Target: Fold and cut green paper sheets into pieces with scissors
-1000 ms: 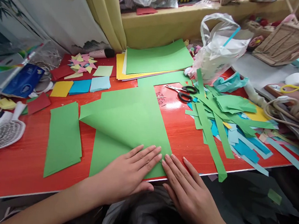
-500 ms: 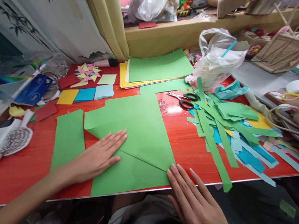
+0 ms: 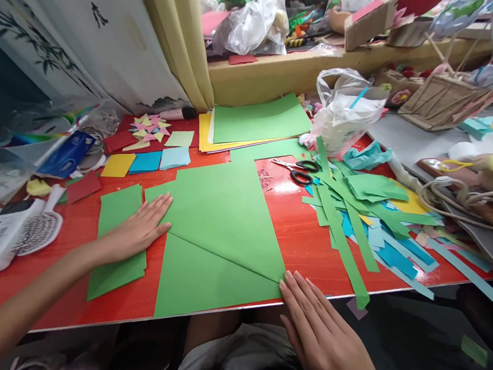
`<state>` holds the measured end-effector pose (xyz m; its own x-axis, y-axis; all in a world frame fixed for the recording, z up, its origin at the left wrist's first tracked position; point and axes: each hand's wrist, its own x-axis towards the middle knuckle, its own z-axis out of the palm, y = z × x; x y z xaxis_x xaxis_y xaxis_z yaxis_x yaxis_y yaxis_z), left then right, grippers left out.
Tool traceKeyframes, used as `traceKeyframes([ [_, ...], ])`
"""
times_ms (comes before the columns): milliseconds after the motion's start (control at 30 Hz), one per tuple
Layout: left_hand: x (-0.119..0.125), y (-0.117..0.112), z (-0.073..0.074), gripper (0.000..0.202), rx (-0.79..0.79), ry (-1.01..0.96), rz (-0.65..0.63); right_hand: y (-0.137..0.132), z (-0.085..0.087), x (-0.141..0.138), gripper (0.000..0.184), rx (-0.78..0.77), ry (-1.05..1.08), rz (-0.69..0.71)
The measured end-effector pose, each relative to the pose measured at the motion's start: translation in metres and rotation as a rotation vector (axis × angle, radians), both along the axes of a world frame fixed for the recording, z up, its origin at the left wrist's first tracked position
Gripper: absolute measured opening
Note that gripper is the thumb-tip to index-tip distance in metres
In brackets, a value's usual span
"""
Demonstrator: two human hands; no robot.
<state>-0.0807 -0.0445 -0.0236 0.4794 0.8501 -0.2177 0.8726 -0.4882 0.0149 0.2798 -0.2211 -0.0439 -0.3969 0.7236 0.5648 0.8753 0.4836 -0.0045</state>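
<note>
A large sheet of green paper [image 3: 222,211] lies on the red table, folded over so a slanting edge runs from its left side down to its lower right corner. My left hand [image 3: 141,227] presses flat on the sheet's left edge, fingers stretched out. Beneath its wrist lies a smaller green paper piece [image 3: 112,271]. My right hand [image 3: 320,324] rests with straight fingers at the lower right corner of the folded sheet, by the table's front edge. Neither hand grips anything.
Scissors [image 3: 297,169] with black handles lie beyond the sheet. Green and blue paper strips [image 3: 356,217] are heaped to the right. Stacked green and yellow sheets [image 3: 261,120] stand behind. Small coloured squares [image 3: 145,162], paper stars [image 3: 148,127] and a hairbrush [image 3: 39,230] are left.
My left hand has slid left along the fold to the sheet's left edge, and the raised left part now lies flatter. My right hand stays at the corner. The view has shifted slightly.
</note>
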Motion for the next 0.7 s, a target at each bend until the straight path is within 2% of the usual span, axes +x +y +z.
traceKeyframes([
  [100, -0.004, 0.004, 0.001, 0.064, 0.013, -0.021, -0.007, 0.002, 0.004, 0.001, 0.027, 0.01, 0.006, 0.012],
  [200, 0.013, -0.008, 0.006, 0.061, 0.076, 0.002, 0.018, 0.004, 0.006, -0.001, 0.025, 0.029, 0.002, 0.004],
  [267, 0.043, -0.031, 0.008, 0.054, 0.218, 0.015, 0.033, 0.004, 0.005, -0.004, 0.025, 0.053, 0.0, -0.007],
  [333, 0.087, -0.064, 0.006, 0.049, 0.285, -0.041, -0.142, 0.003, 0.004, -0.007, 0.026, 0.075, -0.01, -0.017],
  [367, 0.11, -0.082, 0.003, 0.047, 0.31, -0.097, -0.263, 0.003, 0.003, -0.008, 0.026, 0.086, -0.016, -0.023],
  [433, 0.152, -0.113, -0.004, 0.047, 0.351, -0.231, -0.418, 0.002, 0.0, -0.009, 0.026, 0.1, -0.031, -0.029],
  [500, 0.179, -0.133, -0.01, 0.053, 0.41, -0.318, -0.427, 0.001, -0.001, -0.009, 0.025, 0.106, -0.048, -0.031],
  [600, 0.181, -0.138, -0.012, 0.056, 0.393, -0.299, -0.395, 0.001, -0.001, -0.01, 0.024, 0.102, -0.059, -0.047],
  [700, 0.153, -0.128, -0.004, 0.062, 0.352, -0.252, -0.308, 0.002, 0.002, -0.013, 0.024, 0.096, -0.054, -0.061],
])
